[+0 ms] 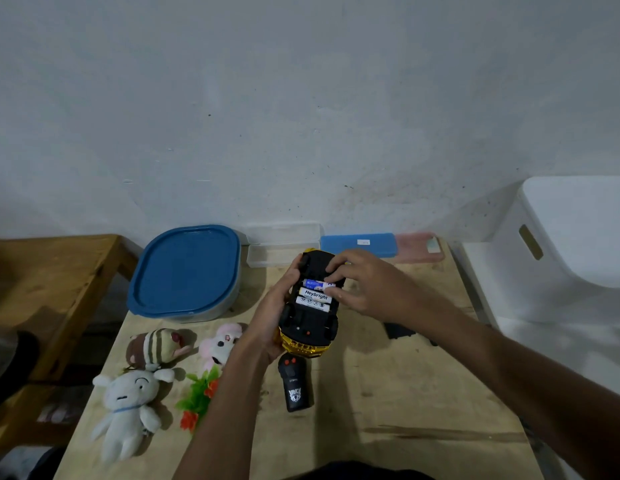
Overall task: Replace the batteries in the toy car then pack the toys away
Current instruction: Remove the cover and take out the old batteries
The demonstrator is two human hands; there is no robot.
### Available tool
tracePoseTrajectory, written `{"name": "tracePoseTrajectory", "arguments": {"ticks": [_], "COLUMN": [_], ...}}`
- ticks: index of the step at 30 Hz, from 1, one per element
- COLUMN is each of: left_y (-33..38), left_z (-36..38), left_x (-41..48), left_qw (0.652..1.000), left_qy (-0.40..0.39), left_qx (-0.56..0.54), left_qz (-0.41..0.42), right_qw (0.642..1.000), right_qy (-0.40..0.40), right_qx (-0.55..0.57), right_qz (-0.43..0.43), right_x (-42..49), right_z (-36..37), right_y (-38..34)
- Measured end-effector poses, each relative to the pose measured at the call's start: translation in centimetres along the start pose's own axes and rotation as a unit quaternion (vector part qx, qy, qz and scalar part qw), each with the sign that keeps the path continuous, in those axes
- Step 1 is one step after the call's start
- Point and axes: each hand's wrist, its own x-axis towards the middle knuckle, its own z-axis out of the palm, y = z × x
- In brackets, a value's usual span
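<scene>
Above the table's middle, our right fingertips pinch the end of a blue battery at the far slot of the car's open bay, the rest of the right hand arched over the car's side. Two white batteries lie in the bay beside it, touching side by side. Our left hand grips the car from the left, fingers curled over its far wheel and palm under the gold body; we hold it belly up, clear of the table.

Just under the car's near end lies the black remote, flat on the wood. A small black piece, perhaps the bay cover, rests behind our right wrist; we cannot tell for sure.

To the left, three plush toys and a plastic flower crowd the table's near-left edge. At the far-left corner sits a tub with a blue lid, overhanging the edge. Along the far edge against the wall run a clear case, a blue case and a pink case. The near-right part of the table lies bare out to its right edge, beside a white bin.
</scene>
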Motion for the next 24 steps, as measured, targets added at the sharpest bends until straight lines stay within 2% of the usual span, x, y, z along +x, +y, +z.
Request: {"name": "tracePoseTrajectory", "arguments": {"ticks": [4, 7, 11, 14, 18, 20, 22, 24], "left_y": [-0.5, -0.7, -1.0, -1.3, -1.9, -2.2, -2.4, -2.6], "left_z": [0.4, 0.7, 0.9, 1.1, 1.5, 1.5, 1.2, 0.8], "left_x": [0.0, 0.1, 0.5, 0.7, 0.7, 0.8, 1.1, 1.3], "left_qw": [1.0, 0.999, 0.997, 0.998, 0.999, 0.998, 0.997, 0.996], "left_qy": [-0.006, -0.014, -0.006, -0.001, 0.012, 0.022, 0.025, 0.033], "left_qx": [0.016, 0.05, 0.072, 0.058, 0.041, 0.05, 0.056, 0.062], "left_qz": [-0.002, -0.003, 0.005, 0.011, 0.017, 0.027, 0.046, 0.061], "right_qw": [0.993, 0.988, 0.99, 0.98, 0.96, 0.923, 0.857, 0.814], "right_qy": [0.056, 0.107, 0.14, 0.176, 0.174, 0.186, 0.233, 0.273], "right_qx": [-0.092, -0.095, -0.003, 0.089, 0.187, 0.287, 0.405, 0.456], "right_qz": [-0.039, -0.051, -0.027, 0.029, 0.112, 0.173, 0.216, 0.235], "right_x": [-0.9, -1.2, -1.7, -2.0, -1.8, -1.5, -1.2, -0.9], "right_z": [0.2, 0.0, 0.2, 0.6, 1.1, 1.1, 0.9, 0.6], "right_y": [-0.1, 0.0, -0.1, -0.6, -2.1, -3.0, -3.8, -4.3]}}
